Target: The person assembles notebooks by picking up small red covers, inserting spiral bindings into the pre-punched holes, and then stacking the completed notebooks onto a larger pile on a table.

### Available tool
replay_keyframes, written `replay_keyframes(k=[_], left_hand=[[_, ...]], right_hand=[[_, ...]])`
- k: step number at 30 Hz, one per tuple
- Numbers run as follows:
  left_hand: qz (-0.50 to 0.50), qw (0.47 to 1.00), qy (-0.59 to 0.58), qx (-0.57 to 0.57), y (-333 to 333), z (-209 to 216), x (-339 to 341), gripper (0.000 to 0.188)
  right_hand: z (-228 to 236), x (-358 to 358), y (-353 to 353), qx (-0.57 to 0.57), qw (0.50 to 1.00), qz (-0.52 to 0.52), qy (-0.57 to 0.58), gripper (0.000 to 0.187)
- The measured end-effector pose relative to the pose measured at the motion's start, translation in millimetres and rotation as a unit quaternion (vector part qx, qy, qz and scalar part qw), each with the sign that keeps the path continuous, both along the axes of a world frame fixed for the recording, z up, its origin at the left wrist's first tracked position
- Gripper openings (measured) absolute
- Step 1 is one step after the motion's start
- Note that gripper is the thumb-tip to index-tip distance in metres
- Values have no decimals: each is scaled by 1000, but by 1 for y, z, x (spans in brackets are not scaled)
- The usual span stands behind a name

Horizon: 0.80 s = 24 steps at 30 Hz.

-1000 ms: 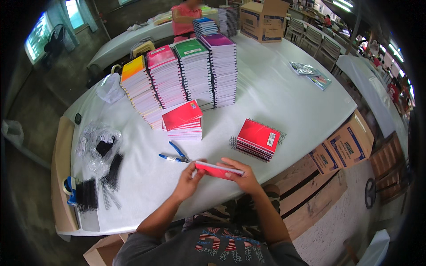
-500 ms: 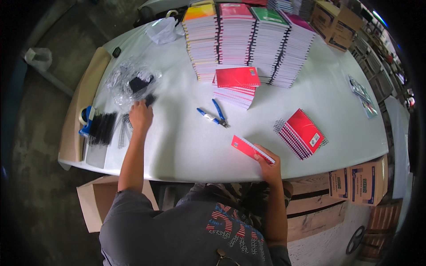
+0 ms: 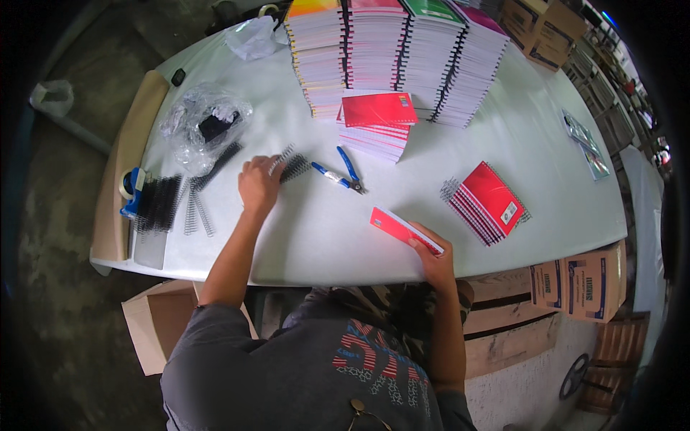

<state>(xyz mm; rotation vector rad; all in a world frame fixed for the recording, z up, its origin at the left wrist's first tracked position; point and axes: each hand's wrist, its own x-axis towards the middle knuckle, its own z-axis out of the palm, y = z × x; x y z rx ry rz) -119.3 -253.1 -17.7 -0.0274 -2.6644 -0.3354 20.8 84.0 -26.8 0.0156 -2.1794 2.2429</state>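
Note:
My left hand [image 3: 260, 183] is over the table left of centre, its fingers closed on black spiral binding coils [image 3: 295, 168] that stick out to its right. I cannot tell how many it holds. On the right, my right hand [image 3: 435, 257] grips a small red-covered pad [image 3: 402, 228] by its right end, tilted above the table near the front edge. Blue-handled cutting pliers [image 3: 339, 176] lie between the two hands. More loose black coils [image 3: 159, 203] are spread on the left, beside a crumpled clear plastic bag [image 3: 188, 136].
Tall stacks of coil-bound notebooks [image 3: 374, 54] stand at the back. Before them is a pile of red pads [image 3: 377, 109]. Coil-bound red notebooks [image 3: 494, 197] lie at right. A blue tape dispenser [image 3: 131, 192] sits by a cardboard roll [image 3: 115, 208] at the left edge.
My left hand has moved right, away from the plastic bag, with black coils now showing in its fingers. The right hand still holds the red pad. The whole view has shifted slightly.

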Motion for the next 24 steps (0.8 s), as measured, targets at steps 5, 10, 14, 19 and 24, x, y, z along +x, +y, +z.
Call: replay_keyframes(k=[5, 10, 14, 19, 24], left_hand=[[-19, 996, 39, -84, -9, 35, -16, 21], [17, 964, -167, -207, -18, 39, -23, 25], [21, 984, -105, -140, -20, 44, -29, 24], [-217, 938, -188, 196, 46, 51, 11, 30], [-367, 809, -368, 275, 111, 46, 36, 34]], right_hand=[[-5, -3, 0, 10, 1000, -26, 15, 28], [-3, -4, 5, 1, 999, -38, 20, 28], [-2, -1, 7, -22, 999, -30, 22, 28], [-2, -3, 5, 4, 999, -17, 37, 30], [-7, -5, 12, 8, 999, -26, 37, 30]])
